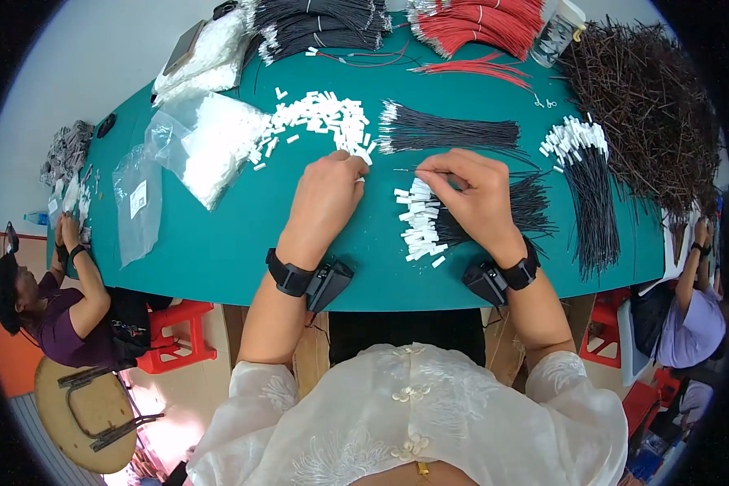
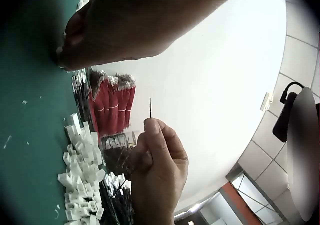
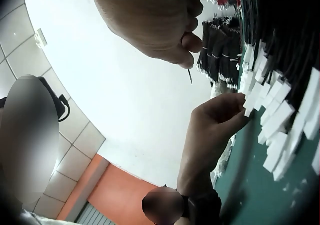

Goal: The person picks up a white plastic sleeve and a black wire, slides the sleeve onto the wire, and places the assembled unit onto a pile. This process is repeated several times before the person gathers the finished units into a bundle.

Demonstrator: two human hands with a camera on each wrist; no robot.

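Observation:
My right hand point(image 1: 470, 190) pinches a thin black wire point(image 2: 150, 109) between thumb and forefinger, its bare metal tip standing out past the fingertips. Beside it, my left hand point(image 1: 326, 194) is at the near edge of a loose pile of white connector housings point(image 1: 320, 109). Its thumb and forefinger come together on a small white housing, mostly hidden by the fingers. Beneath the right hand lies a bunch of black wires with white housings point(image 1: 419, 223) on their ends. Farther back rests a bundle of black wires point(image 1: 454, 130) with bare metal ends.
An open plastic bag of white housings point(image 1: 219, 146) lies at left. Black bundles point(image 1: 320, 24) and red bundles point(image 1: 482, 24) line the back. At right are a finished-looking wire bunch point(image 1: 595, 202), a dark tangled heap point(image 1: 644, 105) and small scissors point(image 1: 545, 102). Other people sit at both table ends.

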